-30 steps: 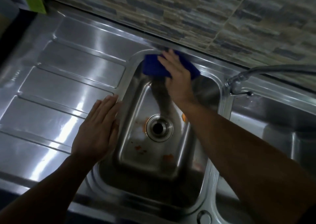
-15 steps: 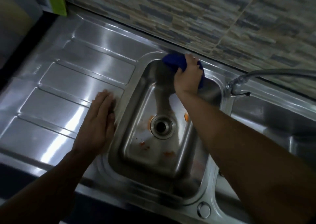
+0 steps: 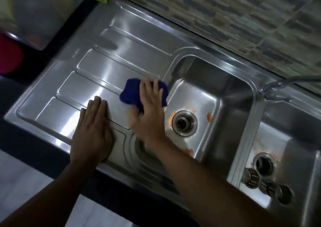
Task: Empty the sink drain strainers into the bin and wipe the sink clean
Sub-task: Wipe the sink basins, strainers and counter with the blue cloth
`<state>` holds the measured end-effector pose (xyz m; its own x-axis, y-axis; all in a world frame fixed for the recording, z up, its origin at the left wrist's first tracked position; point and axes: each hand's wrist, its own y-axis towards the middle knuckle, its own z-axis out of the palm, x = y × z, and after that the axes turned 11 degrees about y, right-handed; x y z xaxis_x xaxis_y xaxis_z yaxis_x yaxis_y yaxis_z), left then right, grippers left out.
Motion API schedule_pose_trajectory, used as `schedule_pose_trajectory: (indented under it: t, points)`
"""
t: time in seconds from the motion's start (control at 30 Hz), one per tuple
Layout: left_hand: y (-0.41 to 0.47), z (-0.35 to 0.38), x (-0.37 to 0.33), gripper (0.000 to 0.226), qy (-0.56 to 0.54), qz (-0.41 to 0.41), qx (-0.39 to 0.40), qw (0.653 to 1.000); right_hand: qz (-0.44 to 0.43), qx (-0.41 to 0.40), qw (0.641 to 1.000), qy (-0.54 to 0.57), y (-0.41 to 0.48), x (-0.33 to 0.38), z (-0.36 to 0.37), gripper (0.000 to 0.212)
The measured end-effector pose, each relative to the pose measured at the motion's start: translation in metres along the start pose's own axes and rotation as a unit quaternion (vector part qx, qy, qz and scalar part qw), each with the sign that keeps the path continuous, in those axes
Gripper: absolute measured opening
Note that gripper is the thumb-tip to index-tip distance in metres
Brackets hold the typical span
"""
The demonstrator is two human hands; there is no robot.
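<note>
- Two hands: left hand (image 3: 91, 133), right hand (image 3: 149, 112).
- One blue cloth (image 3: 132, 93).
- Two sink basins: left basin (image 3: 217, 81), right basin (image 3: 295, 133).
- Two open drain holes (image 3: 184, 123) (image 3: 264, 164).
- Two strainer baskets (image 3: 251, 177) (image 3: 284, 194).
- One ribbed drainboard (image 3: 107, 67).
- One faucet (image 3: 278, 86).

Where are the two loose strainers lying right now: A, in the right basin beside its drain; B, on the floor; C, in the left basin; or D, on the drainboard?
A: both strainers lie in the right basin, beside its drain.
</note>
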<state>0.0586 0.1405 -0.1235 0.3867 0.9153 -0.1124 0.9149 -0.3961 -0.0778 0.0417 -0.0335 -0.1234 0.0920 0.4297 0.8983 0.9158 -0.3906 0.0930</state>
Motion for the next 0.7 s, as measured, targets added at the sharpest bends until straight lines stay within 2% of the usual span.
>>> schedule_pose_trajectory:
  t: [0.1,0.2,0.3,0.37,0.5,0.7]
  points:
    - [0.000,-0.001,0.000,0.063,-0.012,-0.009,0.009,1.000,-0.055,0.038,0.997,-0.044,-0.014,-0.016,0.004,0.067]
    - [0.001,-0.003,-0.001,0.062,-0.026,-0.002,0.007,1.000,-0.087,0.053,0.984,-0.147,0.031,-0.037,-0.011,0.061]
    - [0.000,-0.003,0.000,0.062,-0.040,-0.002,0.009,0.999,-0.064,0.040,0.965,-0.251,0.098,-0.055,-0.028,0.057]
    - [-0.001,-0.003,0.000,0.062,-0.054,-0.004,0.009,0.998,-0.031,0.037,0.959,-0.279,0.133,-0.060,-0.039,0.056]
    - [-0.001,0.000,0.002,0.060,-0.082,-0.011,0.004,0.997,-0.005,0.032,0.973,-0.229,0.130,-0.055,-0.034,0.057]
    - [0.000,0.003,0.006,0.064,-0.112,-0.023,0.007,0.993,-0.042,0.066,0.992,-0.101,0.014,-0.029,-0.004,0.053]
